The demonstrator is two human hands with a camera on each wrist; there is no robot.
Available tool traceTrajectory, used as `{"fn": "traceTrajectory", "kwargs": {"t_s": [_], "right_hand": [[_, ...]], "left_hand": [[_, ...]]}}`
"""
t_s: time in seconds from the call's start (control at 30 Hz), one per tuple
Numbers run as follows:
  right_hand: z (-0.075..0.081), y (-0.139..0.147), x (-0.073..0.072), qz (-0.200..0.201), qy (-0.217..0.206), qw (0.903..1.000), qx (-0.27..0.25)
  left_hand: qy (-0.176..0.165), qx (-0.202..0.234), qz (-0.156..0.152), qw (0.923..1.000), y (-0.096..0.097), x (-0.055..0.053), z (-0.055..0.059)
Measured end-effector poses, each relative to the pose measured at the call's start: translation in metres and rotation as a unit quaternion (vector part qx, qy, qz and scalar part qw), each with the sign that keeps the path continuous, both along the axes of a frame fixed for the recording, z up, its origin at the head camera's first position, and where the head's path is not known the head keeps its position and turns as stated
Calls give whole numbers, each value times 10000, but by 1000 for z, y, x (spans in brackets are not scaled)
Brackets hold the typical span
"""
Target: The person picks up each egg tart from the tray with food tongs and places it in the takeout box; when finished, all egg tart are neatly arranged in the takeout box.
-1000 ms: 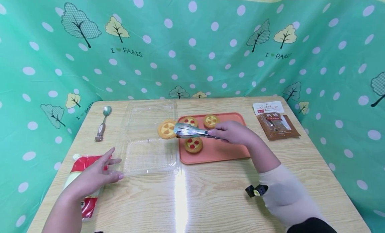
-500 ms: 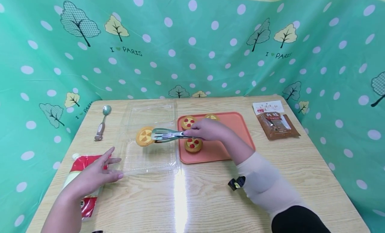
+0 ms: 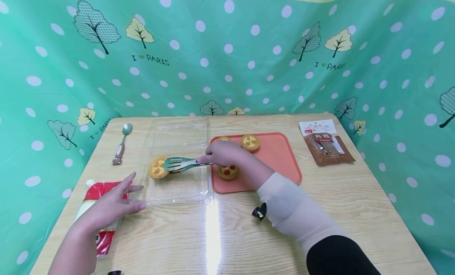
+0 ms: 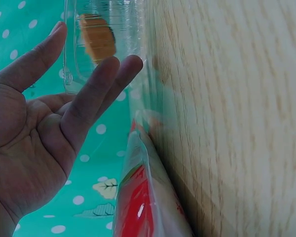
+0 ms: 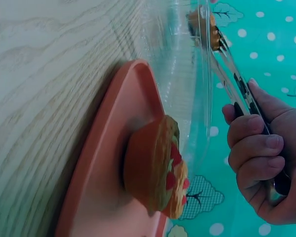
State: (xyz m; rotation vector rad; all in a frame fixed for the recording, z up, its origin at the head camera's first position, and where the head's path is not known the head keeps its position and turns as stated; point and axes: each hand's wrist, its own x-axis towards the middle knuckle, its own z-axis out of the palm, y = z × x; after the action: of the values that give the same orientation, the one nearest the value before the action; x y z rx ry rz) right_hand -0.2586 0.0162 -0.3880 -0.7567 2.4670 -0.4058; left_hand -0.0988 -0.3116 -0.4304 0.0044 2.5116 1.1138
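Observation:
My right hand [image 3: 227, 153] grips metal tongs [image 3: 182, 163], fingers curled round the handles in the right wrist view. The tongs pinch an egg tart [image 3: 157, 168] with a pale segmented top, inside the left part of the clear plastic container's near half [image 3: 177, 192]. The container's lid [image 3: 179, 133] lies folded back. My left hand [image 3: 110, 208] is spread, fingers extended, over a red-and-white spouted pouch [image 3: 101, 188] beside the container. In the left wrist view, the tart [image 4: 98, 38] shows through the clear wall, beyond my left fingertips.
A pink tray [image 3: 281, 160] right of the container bears a plain-topped tart [image 3: 250, 142] and two with red toppings, one [image 3: 228, 172] at the front, the other partly behind my right hand. A spoon [image 3: 121, 146] lies far left; a brown packet [image 3: 327, 146] lies far right.
My right hand has moved left with the tongs, carrying the tart from the tray's left edge across and down into the container's left side. My left hand has stayed in place.

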Motion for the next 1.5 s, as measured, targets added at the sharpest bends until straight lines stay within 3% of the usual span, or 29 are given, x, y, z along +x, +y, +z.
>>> {"fn": "traceTrajectory", "kwargs": {"t_s": [0.37,0.87,1.1,1.33,1.5], "right_hand": [[-3,-22,2,-80,130,9988,469],[-4,-25,8,-281,462,9968,584],[10,-17,12,-230,839,9934,745],[33,2,14,-335,705,9962,388],[46,23,9,-381,829,9958,102]], "left_hand": [[-99,3,-49,9999,2,1,-1],[-64,-83,-61,9999,1,-1,-3],[-53,-84,-42,9999,0,-2,-3],[-71,-85,-114,9999,1,-2,-2],[-3,-78,-125,9999,1,-2,-3]]}}
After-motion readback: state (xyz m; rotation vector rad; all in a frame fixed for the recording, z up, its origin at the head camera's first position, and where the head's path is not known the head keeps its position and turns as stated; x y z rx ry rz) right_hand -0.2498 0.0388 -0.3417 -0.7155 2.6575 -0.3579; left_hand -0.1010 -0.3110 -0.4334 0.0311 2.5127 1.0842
